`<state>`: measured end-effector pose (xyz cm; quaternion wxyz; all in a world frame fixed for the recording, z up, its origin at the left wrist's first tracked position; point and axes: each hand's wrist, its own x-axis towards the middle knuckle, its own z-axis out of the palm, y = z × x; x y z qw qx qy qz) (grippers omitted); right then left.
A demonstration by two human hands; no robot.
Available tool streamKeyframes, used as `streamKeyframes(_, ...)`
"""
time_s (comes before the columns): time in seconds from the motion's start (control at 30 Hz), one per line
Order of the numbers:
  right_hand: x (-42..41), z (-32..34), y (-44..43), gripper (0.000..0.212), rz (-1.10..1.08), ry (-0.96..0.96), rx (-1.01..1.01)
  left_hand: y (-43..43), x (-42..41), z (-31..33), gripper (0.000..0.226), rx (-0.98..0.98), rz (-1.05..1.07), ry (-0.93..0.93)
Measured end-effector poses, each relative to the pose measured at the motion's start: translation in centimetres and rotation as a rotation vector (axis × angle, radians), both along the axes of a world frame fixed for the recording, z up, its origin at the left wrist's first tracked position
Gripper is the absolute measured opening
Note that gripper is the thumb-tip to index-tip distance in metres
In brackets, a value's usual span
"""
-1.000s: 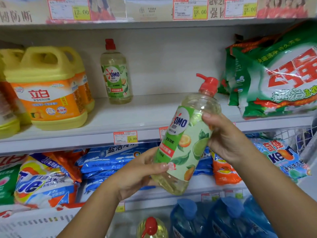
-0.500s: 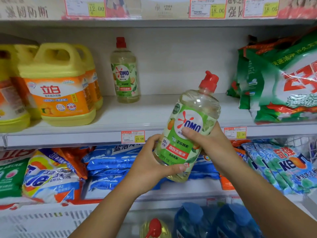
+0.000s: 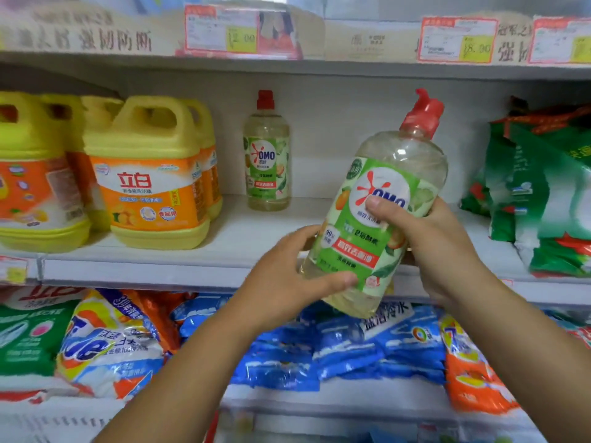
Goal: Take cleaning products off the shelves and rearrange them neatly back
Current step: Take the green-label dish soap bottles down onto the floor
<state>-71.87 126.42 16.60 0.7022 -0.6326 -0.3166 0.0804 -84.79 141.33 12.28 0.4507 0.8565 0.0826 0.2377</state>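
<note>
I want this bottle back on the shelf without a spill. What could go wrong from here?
The bottle is tilted in the left hand and right hand; set down that way on the shelf, it may topple. Pushed in carelessly, it could knock the lone standing bottle or snag the green bags.

White shelves run across the view in tiers, closed behind by a pale back panel. Red-bordered price tags line their front edges under soft, even light.

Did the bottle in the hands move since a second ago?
Yes. The held bottle rose: its red cap is now level with the cap of the shelf bottle, not below it.
</note>
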Motion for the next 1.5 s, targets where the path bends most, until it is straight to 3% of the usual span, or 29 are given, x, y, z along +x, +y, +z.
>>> streamKeyframes(0.13, 2.2, 1.8, 3.4, 0.024, -0.033, 0.026, -0.032, 5.6, -0.2, 0.5, 0.086, 0.224, 0.214, -0.001)
streamKeyframes(0.3, 4.7, 3.9, 7.3, 0.021, -0.029, -0.008, -0.052, 11.5, -0.8, -0.9, 0.072, 0.549, 0.328, 0.175)
streamKeyframes(0.43, 6.7, 3.1, 9.8, 0.06, -0.006, -0.109, -0.132, 12.2, -0.2, -3.2, 0.063, 0.846, 0.396, 0.082)
streamKeyframes(0.57, 9.2, 1.8, 11.9, 0.088, 0.037, -0.197, -0.209, 12.6, 0.5, -4.5, 0.05, 0.907, 0.46, -0.118)
streamKeyframes(0.63, 10.9, 1.5, 12.7, 0.108, 0.051, -0.192, -0.232, 12.9, 0.6, -4.9, 0.048, 0.926, 0.446, -0.162)
streamKeyframes(0.7, 12.5, 1.2, 13.4, 0.114, 0.077, -0.186, -0.245, 13.1, 0.7, -5.1, 0.048, 0.932, 0.445, -0.176)
streamKeyframes(1.1, 16.7, -0.6, 17.4, 0.066, -0.018, -0.108, -0.257, 13.0, 0.7, -5.4, 0.048, 0.952, 0.475, -0.194)
streamKeyframes(1.3, 15.4, -0.4, 18.1, 0.061, 0.023, -0.045, -0.238, 12.9, 0.8, -5.4, 0.047, 0.943, 0.472, -0.194)
streamKeyframes(1.37, 13.7, -0.4, 18.0, 0.074, -0.228, -0.109, -0.164, 13.0, 0.7, -5.5, 0.046, 0.944, 0.476, -0.203)
streamKeyframes(1.43, 11.4, -0.8, 18.2, 0.059, -0.436, -0.32, 0.022, 13.1, 0.7, -5.5, 0.045, 0.949, 0.478, -0.208)
streamKeyframes(1.5, 9.4, -1.1, 19.2, 0.04, -0.34, -0.446, 0.059, 13.1, 0.8, -5.6, 0.045, 0.956, 0.481, -0.218)
